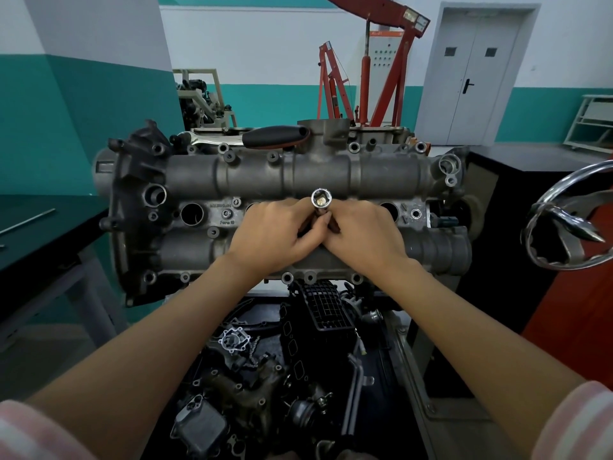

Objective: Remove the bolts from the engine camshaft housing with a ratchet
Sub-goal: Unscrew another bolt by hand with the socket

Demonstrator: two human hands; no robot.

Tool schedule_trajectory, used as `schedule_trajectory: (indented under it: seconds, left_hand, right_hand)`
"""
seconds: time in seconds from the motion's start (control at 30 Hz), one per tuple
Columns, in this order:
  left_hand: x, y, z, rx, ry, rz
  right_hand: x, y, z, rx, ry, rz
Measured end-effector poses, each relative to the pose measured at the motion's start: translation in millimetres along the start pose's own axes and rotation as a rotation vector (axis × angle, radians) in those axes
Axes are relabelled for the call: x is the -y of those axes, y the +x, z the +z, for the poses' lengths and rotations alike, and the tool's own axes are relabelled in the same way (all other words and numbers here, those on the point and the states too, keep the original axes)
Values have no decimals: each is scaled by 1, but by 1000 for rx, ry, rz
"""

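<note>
The housing (285, 180) fills the middle of the frame, lying crosswise on its stand. Both hands meet at its centre. The left hand (275, 234) and the right hand (361, 234) touch each other, fingers (318, 227) curled together around a socket (321, 201) held upright between them, its open end facing up with a bolt head showing inside. The socket's lower part is hidden by the fingers. A ratchet (275, 136) with a black handle rests on the far edge of the housing, upper centre, apart from the hands. Loose engine parts (265, 370) lie in the lower centre. A red crane (381, 71) stands at upper centre, a dark counter (36, 227) at left.
</note>
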State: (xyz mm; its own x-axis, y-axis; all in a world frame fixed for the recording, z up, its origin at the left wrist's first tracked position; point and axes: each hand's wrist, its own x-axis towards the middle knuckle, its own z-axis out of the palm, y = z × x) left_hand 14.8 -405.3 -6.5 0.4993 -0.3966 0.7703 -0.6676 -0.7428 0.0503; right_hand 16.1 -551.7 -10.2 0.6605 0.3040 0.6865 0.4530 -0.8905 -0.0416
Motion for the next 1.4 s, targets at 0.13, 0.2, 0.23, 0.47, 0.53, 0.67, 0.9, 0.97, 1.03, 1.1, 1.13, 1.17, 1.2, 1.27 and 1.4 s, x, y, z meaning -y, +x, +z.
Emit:
schedule_trajectory:
  seconds: [0.13, 0.2, 0.23, 0.47, 0.53, 0.67, 0.9, 0.97, 1.03, 1.1, 1.13, 1.17, 1.2, 1.27, 1.4]
  left_hand:
    - [0, 0, 0, 8, -4, -7]
    - [0, 0, 0, 12, -8, -10]
    - [0, 0, -1, 12, -10, -13]
    - [-1, 0, -1, 28, 7, -17]
    - [-1, 1, -1, 32, 8, -15]
    - [-1, 0, -2, 42, 6, -10]
    - [0, 1, -1, 69, 34, -22]
    - [0, 1, -1, 72, 30, -26]
    - [-1, 1, -1, 82, 37, -28]
    - [-1, 1, -1, 92, 53, -22]
    - [-1, 1, -1, 94, 60, -20]
    - [-1, 1, -1, 93, 62, -19]
    - [0, 1, -1, 91, 64, -19]
    - [0, 1, -1, 89, 64, -21]
    - [0, 1, -1, 82, 78, -24]
  right_hand:
    - [0, 0, -1, 2, 18, 8]
    - [0, 0, -1, 1, 23, 12]
    - [0, 0, -1, 0, 22, 16]
    - [1, 0, -3, 8, 24, 29]
    - [1, 0, -3, 7, 15, 28]
    - [2, 0, -2, 25, 31, 27]
    - [1, -1, 0, -2, -10, -11]
    - [1, -1, 0, -23, -21, -24]
    - [1, -1, 0, -24, -10, -12]
    - [0, 0, 1, 2, 13, 14]
    - [0, 1, 1, 18, 24, 25]
    - [0, 2, 1, 32, 35, 35]
    - [-1, 3, 1, 40, 46, 45]
    - [0, 3, 0, 45, 59, 61]
    - [0, 2, 0, 54, 31, 63]
